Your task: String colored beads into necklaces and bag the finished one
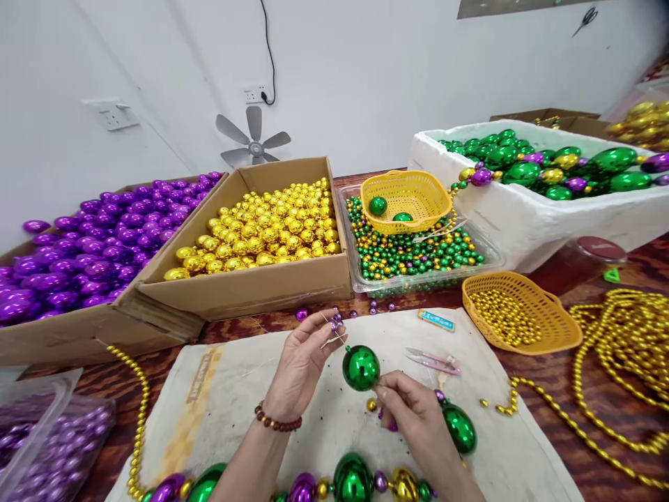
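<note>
Green and glossy, a big ball (pixel 360 367) hangs between two separate hands, over the middle of the cloth (pixel 240 390). The left hand (pixel 300 355), with a bracelet (pixel 278 421) on its wrist, pinches a thin string (pixel 340 337) beside small purple beads (pixel 335 323). The right hand (pixel 415 408) has thumb and forefinger pinched at the ball's lower right side; I cannot tell what lies between them. Pink-handled snips (pixel 442 364) lie near the cloth's right edge, a packet (pixel 436 320) by its far right corner. Just off that corner sits a basket (pixel 548 335) of gold beads (pixel 504 317). Strung balls (pixel 352 477) line the cloth's near edge. Towards the worktop's (pixel 642 261) far edge stand a carton (pixel 256 284) of gold balls (pixel 277 223), a bead tub (pixel 423 284) and a foam box (pixel 523 219).
</note>
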{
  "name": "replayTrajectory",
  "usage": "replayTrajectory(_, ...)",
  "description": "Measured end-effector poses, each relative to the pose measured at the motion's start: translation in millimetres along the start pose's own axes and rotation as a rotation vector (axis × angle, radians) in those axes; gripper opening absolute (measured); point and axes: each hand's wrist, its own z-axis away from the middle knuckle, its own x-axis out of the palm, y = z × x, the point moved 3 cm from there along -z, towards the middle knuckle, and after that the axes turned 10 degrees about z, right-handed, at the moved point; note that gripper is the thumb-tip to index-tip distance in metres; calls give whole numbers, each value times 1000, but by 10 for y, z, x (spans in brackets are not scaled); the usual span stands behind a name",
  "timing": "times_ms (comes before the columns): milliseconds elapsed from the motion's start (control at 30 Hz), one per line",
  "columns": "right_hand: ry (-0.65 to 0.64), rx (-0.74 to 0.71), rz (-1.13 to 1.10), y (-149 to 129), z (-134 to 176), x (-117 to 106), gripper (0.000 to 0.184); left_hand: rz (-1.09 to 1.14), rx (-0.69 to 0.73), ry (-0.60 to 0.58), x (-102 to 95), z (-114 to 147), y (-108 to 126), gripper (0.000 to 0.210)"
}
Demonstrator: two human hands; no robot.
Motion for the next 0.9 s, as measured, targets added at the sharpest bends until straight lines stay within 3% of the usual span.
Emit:
replayTrajectory(200,-1,-1,-20,38,-105,132,18,31,19,89,86,50,-344,24)
replayTrajectory(333,-49,-32,34,25,-143,21,15,-157,145,102,158,-40,-413,27)
replayTrajectory(400,-20,-57,69,-36,-213,-106,15,-349,189,51,201,-87,-399,27)
replayTrajectory(500,119,-167,75,-225,-365,-287,20,-696,196,-144,303,-111,-401,27)
replayTrajectory(633,132,-312,32,-511,-547,-368,8,-1011,249,-361,418,-72,-432,27)
replayTrajectory(800,263,-288,-126,-611,-650,-561,17,-1196,241,-418,389,-84,-427,32)
replayTrajectory(900,102,-253,-183,-522,-663,-508,13,-1193,235,-413,367,-121,-406,33)
